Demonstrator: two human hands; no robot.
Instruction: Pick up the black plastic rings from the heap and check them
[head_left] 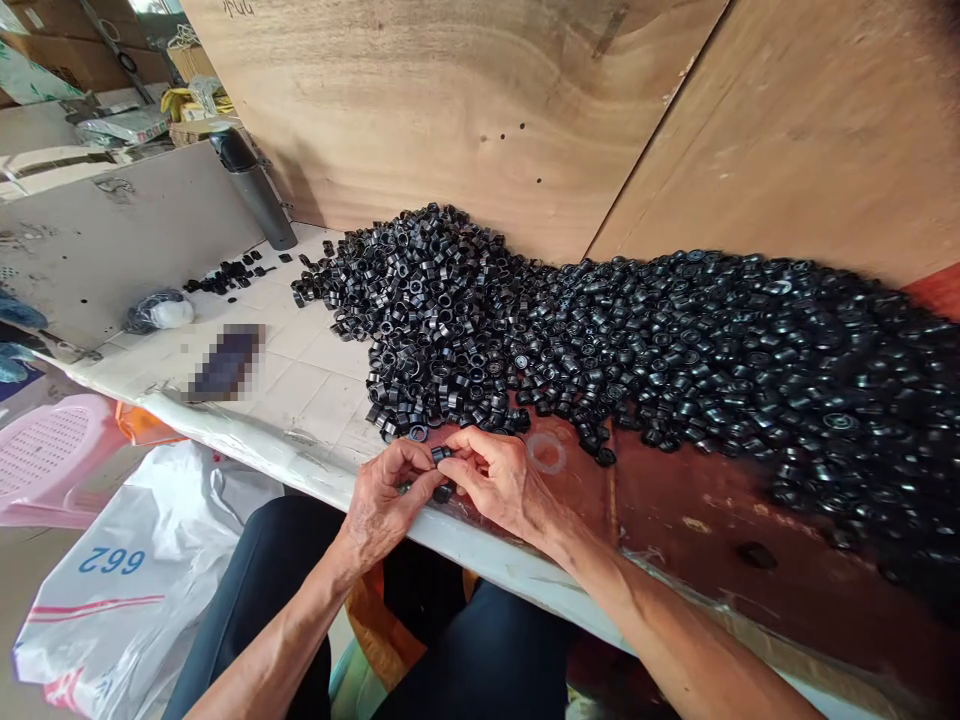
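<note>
Where the fingers (480,447) of both hands meet, a small black ring (442,454) sits pinched between the fingertips, just above the desk edge. The left hand (386,497) and right hand (501,482) curl inward and nearly touch, their fingers pressed together on the piece rather than spread. A second black piece (444,492) lies just below, close under the left hand's fingers, though whether it is gripped cannot be told. A part this small seems best held by its rim with the fingertips alone, with even pressure from both sides and the wrists kept low, so that it cannot spin out or drop.

Just beyond the right hand's fingers, a clear flat ring (545,453) lies on a reddish-brown sheet (690,490). Past the fingertips, a great heap of black rings (442,300) spreads over the desk (315,400) and off to the right, banked against a plywood board (450,100). Farther left of the fingers are a small scatter of black pieces (229,272), a pixelated dark rectangle (226,362), a bundled plastic bag (159,312) and a dark flask (255,190). Below the hands are the person's dark trousers (277,540), with a white woven sack (112,590) marked 662 and a pink plastic stool (52,460) off to the left.
</note>
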